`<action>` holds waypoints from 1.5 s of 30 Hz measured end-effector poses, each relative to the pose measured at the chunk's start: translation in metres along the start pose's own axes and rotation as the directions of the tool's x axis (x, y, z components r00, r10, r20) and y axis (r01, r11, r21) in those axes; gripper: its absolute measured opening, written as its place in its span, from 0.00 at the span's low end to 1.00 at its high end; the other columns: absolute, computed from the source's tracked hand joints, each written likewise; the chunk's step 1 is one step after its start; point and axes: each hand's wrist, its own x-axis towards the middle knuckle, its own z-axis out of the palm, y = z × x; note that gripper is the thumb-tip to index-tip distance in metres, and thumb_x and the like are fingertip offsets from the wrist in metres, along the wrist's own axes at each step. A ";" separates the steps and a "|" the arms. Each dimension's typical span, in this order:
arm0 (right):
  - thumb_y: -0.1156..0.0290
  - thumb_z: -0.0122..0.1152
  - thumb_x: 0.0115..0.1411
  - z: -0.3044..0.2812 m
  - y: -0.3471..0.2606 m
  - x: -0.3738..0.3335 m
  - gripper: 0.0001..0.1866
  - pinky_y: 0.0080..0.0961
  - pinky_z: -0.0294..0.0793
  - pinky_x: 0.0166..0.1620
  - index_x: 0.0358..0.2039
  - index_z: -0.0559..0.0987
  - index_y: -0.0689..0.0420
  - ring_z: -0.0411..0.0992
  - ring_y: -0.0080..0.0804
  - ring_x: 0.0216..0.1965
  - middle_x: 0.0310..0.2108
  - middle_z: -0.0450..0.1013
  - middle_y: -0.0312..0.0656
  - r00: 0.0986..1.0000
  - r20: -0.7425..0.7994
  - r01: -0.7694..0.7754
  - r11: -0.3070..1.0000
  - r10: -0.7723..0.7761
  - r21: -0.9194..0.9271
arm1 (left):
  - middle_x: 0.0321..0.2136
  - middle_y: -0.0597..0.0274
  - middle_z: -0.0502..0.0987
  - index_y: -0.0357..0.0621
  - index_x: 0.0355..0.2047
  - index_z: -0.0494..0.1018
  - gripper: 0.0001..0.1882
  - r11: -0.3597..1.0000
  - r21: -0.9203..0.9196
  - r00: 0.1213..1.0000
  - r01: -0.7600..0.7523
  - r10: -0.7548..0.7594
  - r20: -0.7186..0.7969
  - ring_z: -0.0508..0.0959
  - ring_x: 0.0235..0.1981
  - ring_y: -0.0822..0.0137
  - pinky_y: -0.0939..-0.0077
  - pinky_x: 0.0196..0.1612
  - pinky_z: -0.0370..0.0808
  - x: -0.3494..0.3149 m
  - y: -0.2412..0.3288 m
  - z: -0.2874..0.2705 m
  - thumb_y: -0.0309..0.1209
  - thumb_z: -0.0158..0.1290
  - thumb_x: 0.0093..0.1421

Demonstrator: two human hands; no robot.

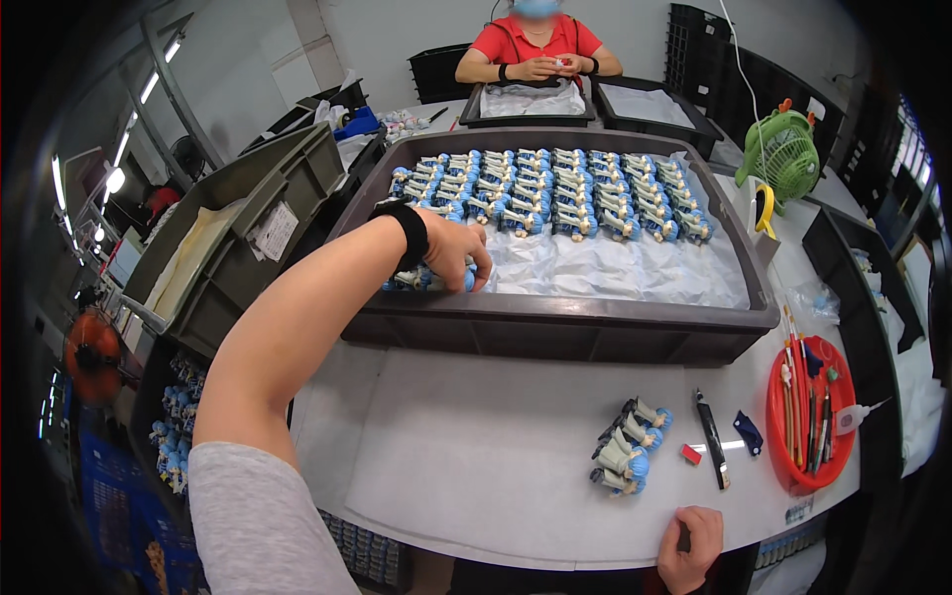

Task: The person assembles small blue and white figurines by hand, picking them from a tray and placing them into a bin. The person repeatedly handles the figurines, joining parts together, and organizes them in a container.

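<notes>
My left hand reaches into the near left part of a large grey-brown tray. Its fingers are closed around a small figurine with blue hair, mostly hidden beneath the hand. Rows of similar blue-haired figurines lie on white lining paper in the tray. On the white worktop, several more figurines lie in a small group, right of the middle. My right hand rests at the worktop's near edge, below that group, its fingers curled in with nothing seen in them.
Right of the loose figurines lie a red block, a black pen-like tool and a dark blue piece. A red basket holds brushes. A green fan stands at the far right. Green-grey crates stand left. A co-worker sits opposite.
</notes>
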 end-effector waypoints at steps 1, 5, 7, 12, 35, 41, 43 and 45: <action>0.85 0.58 0.48 0.000 0.000 0.001 0.08 0.37 0.71 0.36 0.31 0.75 0.64 0.70 0.49 0.31 0.30 0.72 0.51 1.000 0.003 -0.003 1.000 0.003 0.003 | 0.59 0.50 0.52 0.63 0.38 0.76 0.19 1.000 -0.021 1.000 -0.003 0.003 -0.007 0.67 0.52 0.46 0.63 0.54 0.65 0.000 -0.001 0.002 0.32 0.60 0.42; 0.85 0.58 0.49 -0.001 -0.001 0.002 0.07 0.37 0.71 0.36 0.31 0.75 0.63 0.70 0.49 0.31 0.30 0.72 0.51 1.000 0.004 -0.010 1.000 0.010 0.003 | 0.59 0.50 0.52 0.64 0.41 0.75 0.22 1.000 -0.008 0.999 0.029 -0.029 -0.017 0.67 0.53 0.48 0.65 0.54 0.65 -0.007 0.005 0.000 0.31 0.60 0.42; 0.84 0.58 0.49 -0.002 0.000 0.001 0.07 0.37 0.71 0.36 0.31 0.76 0.63 0.70 0.49 0.31 0.30 0.72 0.51 1.000 0.004 -0.011 1.000 0.011 0.006 | 0.59 0.50 0.51 0.65 0.43 0.74 0.25 0.996 0.063 0.997 0.058 -0.061 0.045 0.66 0.53 0.49 0.66 0.54 0.65 -0.008 0.012 -0.006 0.30 0.60 0.42; 0.84 0.58 0.49 -0.002 0.000 0.000 0.07 0.37 0.71 0.37 0.31 0.76 0.63 0.70 0.49 0.32 0.30 0.72 0.50 1.000 0.001 -0.017 1.000 0.017 0.012 | 0.55 0.52 0.55 0.62 0.40 0.74 0.24 0.991 0.067 0.989 0.115 -0.121 0.083 0.66 0.52 0.50 0.66 0.53 0.65 -0.007 0.018 -0.010 0.29 0.61 0.40; 0.87 0.54 0.46 0.005 -0.001 -0.005 0.08 0.33 0.67 0.33 0.29 0.72 0.64 0.67 0.46 0.29 0.27 0.69 0.48 0.999 -0.036 -0.030 0.999 0.031 0.033 | 0.51 0.53 0.57 0.51 0.27 0.75 0.15 0.805 -0.081 0.748 -0.588 0.502 -0.435 0.66 0.48 0.50 0.64 0.50 0.68 -0.116 0.135 0.023 0.22 0.60 0.37; 0.87 0.54 0.46 0.007 -0.002 -0.008 0.08 0.33 0.67 0.34 0.29 0.72 0.64 0.67 0.46 0.30 0.27 0.70 0.48 0.999 -0.046 -0.003 0.999 0.006 0.048 | 0.50 0.60 0.59 0.57 0.26 0.75 0.16 0.919 0.073 0.913 -0.388 0.394 -0.105 0.67 0.44 0.49 0.60 0.37 0.75 -0.052 0.176 0.088 0.23 0.61 0.34; 0.86 0.54 0.46 0.006 -0.003 -0.008 0.08 0.33 0.67 0.34 0.29 0.72 0.64 0.67 0.46 0.30 0.27 0.70 0.48 0.999 -0.041 -0.005 0.999 0.007 0.041 | 0.51 0.60 0.58 0.58 0.26 0.75 0.16 0.929 0.029 0.925 -0.369 0.370 -0.085 0.66 0.45 0.48 0.58 0.38 0.75 -0.036 0.188 0.095 0.23 0.61 0.34; 0.86 0.54 0.46 0.006 -0.002 -0.008 0.08 0.33 0.67 0.34 0.29 0.72 0.64 0.67 0.46 0.30 0.27 0.70 0.48 0.999 -0.043 -0.001 0.999 0.002 0.037 | 0.53 0.59 0.56 0.59 0.30 0.76 0.18 0.944 0.032 0.941 -0.329 0.330 -0.071 0.65 0.48 0.47 0.54 0.40 0.74 -0.026 0.203 0.100 0.24 0.62 0.35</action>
